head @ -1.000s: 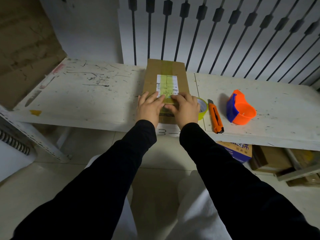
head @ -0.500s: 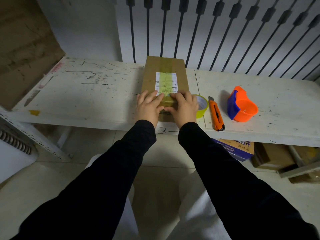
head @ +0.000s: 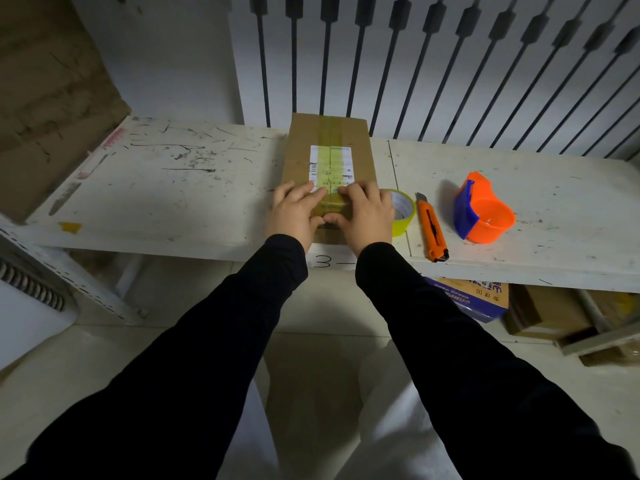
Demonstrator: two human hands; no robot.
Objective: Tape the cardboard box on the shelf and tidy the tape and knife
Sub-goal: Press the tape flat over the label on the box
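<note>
A brown cardboard box (head: 329, 147) with a white label and a yellowish strip of tape down its middle lies on the white shelf (head: 166, 188). My left hand (head: 294, 213) and my right hand (head: 363, 216) press flat on the box's near end, fingers on the tape, thumbs nearly touching. A roll of yellow tape (head: 403, 211) sits right of the box, partly hidden behind my right hand. An orange utility knife (head: 431, 230) lies beside the roll. Further right stands an orange and blue tape dispenser (head: 483, 209).
Dark vertical bars (head: 433, 64) run behind the shelf. Under the shelf at the right are a blue printed carton (head: 474, 299) and brown boxes (head: 540, 313). A shelf post (head: 69, 271) slants down at the left. Tiled floor lies below.
Both hands have stayed on the box's near end, shifting only slightly along the tape. The view has tilted a little.
</note>
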